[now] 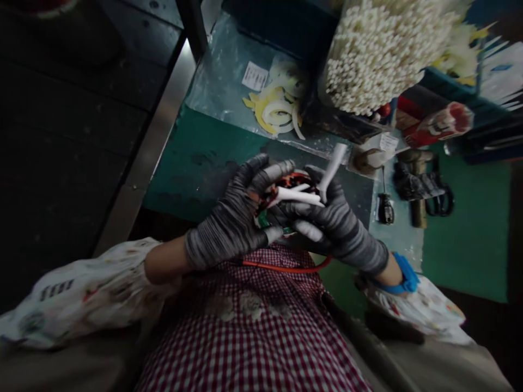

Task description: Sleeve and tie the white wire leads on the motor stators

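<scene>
Between my hands, close to my apron, is a round part wound with copper-red wire (pixel 297 178), which looks like a motor stator with some green at its lower left. My left hand (pixel 239 212), in a grey striped glove, wraps its left side. My right hand (pixel 337 218), gloved alike, grips the right side, its fingers curled in front. White tube-like pieces (pixel 298 196) lie across the stator's face. Another white tube (pixel 333 169) sticks up by my right thumb. Much of the stator is hidden behind my fingers.
On the green mat (pixel 183 169) lie yellow and white rings (pixel 280 111) on clear plastic. Farther right are a bundle of white-tipped sticks (pixel 376 54), a red can (pixel 441 125), a screwdriver (pixel 385 204), a hammer (pixel 418 201) and black-handled scissors (pixel 443 198). An orange cable (pixel 286 267) crosses my apron.
</scene>
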The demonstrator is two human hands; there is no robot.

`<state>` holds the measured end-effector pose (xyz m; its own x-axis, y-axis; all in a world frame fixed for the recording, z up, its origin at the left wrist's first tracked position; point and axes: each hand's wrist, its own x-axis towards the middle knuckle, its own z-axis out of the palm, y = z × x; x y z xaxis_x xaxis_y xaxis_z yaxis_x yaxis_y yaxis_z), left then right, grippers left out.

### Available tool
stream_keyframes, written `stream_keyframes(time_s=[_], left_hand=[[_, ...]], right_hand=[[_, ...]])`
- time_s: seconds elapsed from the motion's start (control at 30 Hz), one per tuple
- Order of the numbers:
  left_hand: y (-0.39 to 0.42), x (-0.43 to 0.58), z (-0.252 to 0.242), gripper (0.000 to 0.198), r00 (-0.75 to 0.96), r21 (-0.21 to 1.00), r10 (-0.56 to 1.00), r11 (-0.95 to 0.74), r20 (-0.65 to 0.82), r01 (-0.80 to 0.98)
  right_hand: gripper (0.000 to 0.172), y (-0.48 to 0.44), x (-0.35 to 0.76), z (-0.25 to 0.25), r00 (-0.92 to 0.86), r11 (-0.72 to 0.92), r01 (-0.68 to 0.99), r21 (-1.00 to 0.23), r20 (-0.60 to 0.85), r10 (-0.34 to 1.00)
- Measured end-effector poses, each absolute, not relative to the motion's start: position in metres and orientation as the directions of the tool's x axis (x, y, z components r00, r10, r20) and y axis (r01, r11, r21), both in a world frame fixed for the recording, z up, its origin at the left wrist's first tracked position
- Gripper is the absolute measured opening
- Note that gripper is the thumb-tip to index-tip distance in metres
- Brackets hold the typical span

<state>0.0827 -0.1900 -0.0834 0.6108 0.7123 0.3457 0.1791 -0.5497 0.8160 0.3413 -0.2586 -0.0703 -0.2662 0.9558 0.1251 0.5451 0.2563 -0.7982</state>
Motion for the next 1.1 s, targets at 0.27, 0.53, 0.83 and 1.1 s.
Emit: stream_keyframes(time_s=[0.27, 0.53, 0.83, 1.1], left_hand=[[-0.138, 0.069, -0.074, 0.088, 0.594, 0.605, 0.691, -0.695, 0.413, 0.388], [-0.16, 0.082, -0.036, 0.01, 0.866, -0.008, 0.285, -0.949, 0.412, 0.316], [-0.202, 0.069, -0.042, 0.044, 0.847, -0.238, 0.293, -0.872, 0.444, 0.427], [-0.167, 0.055, -0.076, 0.031, 0.77, 0.023, 0.293, -0.94, 0.567, 0.341]], right_hand=[[0.026, -0.201, 0.336, -0.071, -0.408, 0.411, 0.47, -0.781, 0.22, 0.886], [0.033, -0.196, 0.375, -0.082, 0.028, 0.327, 0.71, -0.624, 0.488, 0.873], [0.049, -0.144, 0.426, -0.076, 0.275, -0.14, 0.95, -0.278, 0.539, 0.796], [0.033, -0.199, 0.407, -0.049, 0.08, 0.108, 0.895, -0.432, 0.395, 0.915]])
